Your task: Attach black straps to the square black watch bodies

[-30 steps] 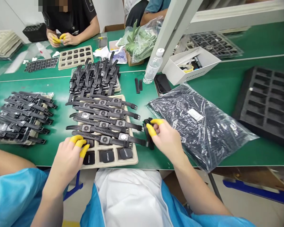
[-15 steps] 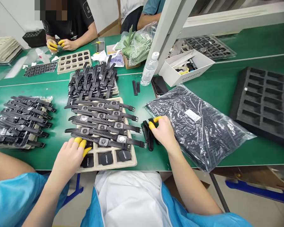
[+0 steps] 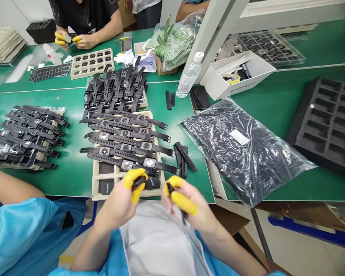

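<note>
My left hand (image 3: 119, 204), in yellow finger cots, pinches a small dark watch case (image 3: 139, 181) above the front of the beige tray (image 3: 96, 194). Facing it, my right hand (image 3: 192, 202), also in yellow cots, grips a black watch strap (image 3: 184, 217) whose lower end hangs below the fingers. A small gap separates the two hands. Rows of strapped watches (image 3: 125, 147) lie across the tray. In its front compartments sit square black pieces, one of them a black square (image 3: 106, 187) at the left. Loose black straps (image 3: 184, 157) lie right of the tray.
A clear bag of black straps (image 3: 232, 153) covers the table at right, near a black foam tray (image 3: 327, 122). Behind stand a water bottle (image 3: 189, 76) and a white box (image 3: 238, 74). More watches (image 3: 28, 136) are stacked left, beside a co-worker's arm (image 3: 13, 182). Another person works opposite.
My left hand has lifted the watch case out of the tray. My right hand has brought a strap from the loose pile. Both have come together in front of my body.
</note>
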Demonstrator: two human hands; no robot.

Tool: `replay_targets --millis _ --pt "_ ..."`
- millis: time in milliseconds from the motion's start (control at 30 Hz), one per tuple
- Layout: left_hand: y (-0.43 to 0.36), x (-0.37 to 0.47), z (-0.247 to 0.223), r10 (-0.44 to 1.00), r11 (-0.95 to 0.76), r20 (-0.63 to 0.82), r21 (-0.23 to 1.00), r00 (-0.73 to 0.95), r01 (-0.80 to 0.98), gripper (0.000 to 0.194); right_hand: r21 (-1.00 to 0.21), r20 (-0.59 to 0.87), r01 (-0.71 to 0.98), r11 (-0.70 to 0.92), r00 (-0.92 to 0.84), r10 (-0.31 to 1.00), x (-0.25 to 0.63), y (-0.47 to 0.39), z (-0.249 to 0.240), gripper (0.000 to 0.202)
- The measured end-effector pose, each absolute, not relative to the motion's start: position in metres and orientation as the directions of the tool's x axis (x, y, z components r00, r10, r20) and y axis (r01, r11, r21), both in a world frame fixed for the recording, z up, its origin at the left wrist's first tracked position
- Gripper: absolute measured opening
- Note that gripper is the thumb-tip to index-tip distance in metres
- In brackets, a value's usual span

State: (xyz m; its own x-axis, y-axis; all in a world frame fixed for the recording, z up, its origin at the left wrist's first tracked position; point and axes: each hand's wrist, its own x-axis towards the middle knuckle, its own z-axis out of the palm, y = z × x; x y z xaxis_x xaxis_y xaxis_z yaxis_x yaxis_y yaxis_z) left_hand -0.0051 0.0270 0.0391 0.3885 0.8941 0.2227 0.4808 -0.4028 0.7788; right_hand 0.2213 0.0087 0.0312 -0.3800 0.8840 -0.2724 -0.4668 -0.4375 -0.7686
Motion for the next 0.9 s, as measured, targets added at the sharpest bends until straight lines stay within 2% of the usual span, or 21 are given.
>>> replay_targets --millis 67,200,433,600,800,900 --pt "0.029 0.011 0.032 0.825 -0.501 0.264 0.750 0.500 0.431 0.052 -0.771 -0.245 -0.419 -0.480 -0.501 0.830 0.207 0.000 0.026 0.042" --pt "0.031 0.014 0.032 0.739 -0.601 0.319 0.711 0.594 0.365 0.063 -0.781 -0.232 -0.384 -0.492 -0.553 0.800 0.204 -0.003 0.021 0.043" --pt "0.031 0.009 0.033 0.730 -0.624 0.357 0.696 0.583 0.355 0.057 -0.749 -0.210 -0.450 -0.486 -0.535 0.819 0.204 -0.002 0.014 0.037" --pt "0.027 0.013 0.025 0.757 -0.611 0.374 0.694 0.535 0.380 0.058 -0.639 -0.252 -0.540 -0.547 -0.525 0.813 0.197 -0.003 0.014 0.037" --pt "0.029 0.010 0.039 0.726 -0.599 0.315 0.726 0.611 0.338 0.056 -0.593 -0.316 -0.552 -0.585 -0.509 0.801 0.197 0.000 0.018 0.038" --pt "0.031 0.010 0.044 0.706 -0.656 0.324 0.635 0.630 0.408 0.055 -0.606 -0.313 -0.530 -0.593 -0.526 0.791 0.199 0.001 0.018 0.035"
